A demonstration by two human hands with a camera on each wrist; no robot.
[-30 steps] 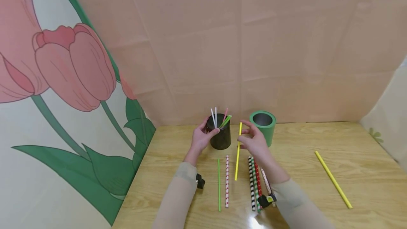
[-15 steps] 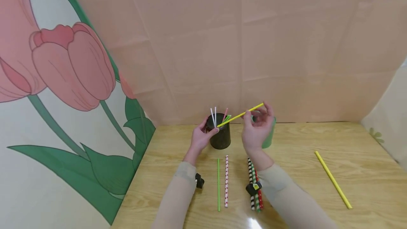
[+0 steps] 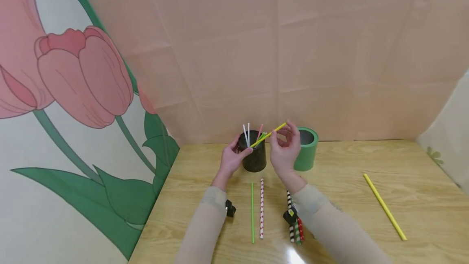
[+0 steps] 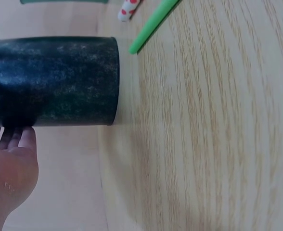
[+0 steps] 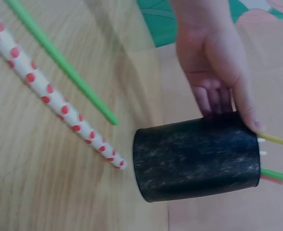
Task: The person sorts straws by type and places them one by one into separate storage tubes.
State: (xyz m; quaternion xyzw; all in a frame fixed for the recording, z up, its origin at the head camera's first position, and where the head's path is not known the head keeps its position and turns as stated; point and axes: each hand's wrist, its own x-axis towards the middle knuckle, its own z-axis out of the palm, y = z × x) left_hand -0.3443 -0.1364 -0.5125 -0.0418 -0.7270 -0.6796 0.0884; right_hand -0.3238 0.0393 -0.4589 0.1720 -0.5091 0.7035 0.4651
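Observation:
My left hand grips the black cup near its rim, thumb in front and fingers round the far left side. Between the thumb and fingers of my right hand, a yellow straw slants down to the left, its lower end at the cup's mouth beside the left thumb. Inside the cup stand two white straws, a pink straw and green straws. In the right wrist view, the yellow straw shows only in part, past the left thumb. Neither wrist view shows the right hand.
Right of the right hand stands a green cup. A thin green straw and a red-dotted white straw lie in front. Several patterned straws lie partly under the right forearm. Another yellow straw lies far right.
The yellow straw, nearly upright beside the black cup at first, has been tilted over its mouth. Since then the right hand has shifted left and slightly down with it. The left hand keeps its hold.

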